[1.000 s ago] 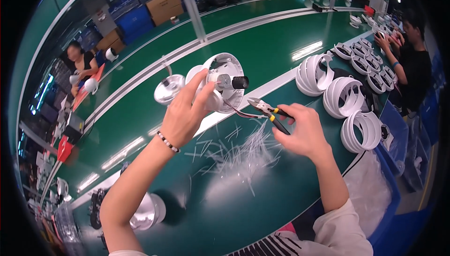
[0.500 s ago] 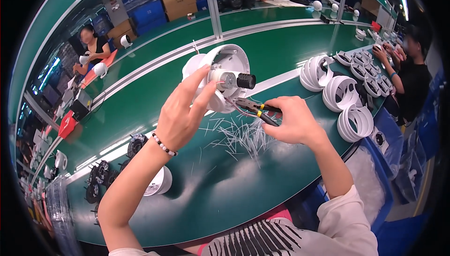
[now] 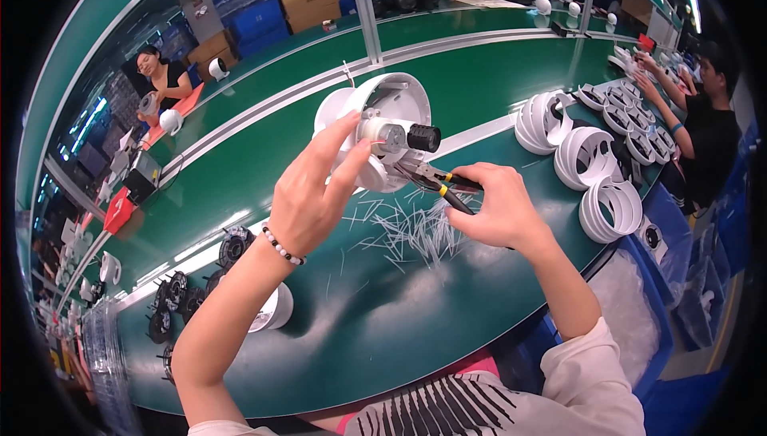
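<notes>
My left hand (image 3: 307, 196) is closed round a white camera housing (image 3: 417, 91), held up over the bench. The round shell's open side shows a motor-like cylinder (image 3: 390, 137) and a ribbed black lens barrel (image 3: 423, 138). My right hand (image 3: 505, 208) grips pliers (image 3: 453, 193) with black handles and yellow bands. Their jaws are at the thin wires under the lens; whether they pinch a wire is too small to tell. Below, cut white plastic strips (image 3: 423, 232) lie scattered on the green bench.
White ring-shaped housings (image 3: 587, 156) stand stacked at the right, near a co-worker (image 3: 707, 124). Black round parts (image 3: 192, 300) and a white cup-shaped shell (image 3: 274, 308) lie at the left. A metal post (image 3: 366, 13) rises beyond the bench. Bags and blue bins (image 3: 671, 236) sit lower right.
The pliers have shifted slightly at the wires, and their jaws show at a different angle. The housing stays nearly still in my left hand. The co-worker at the right has reached farther forward.
</notes>
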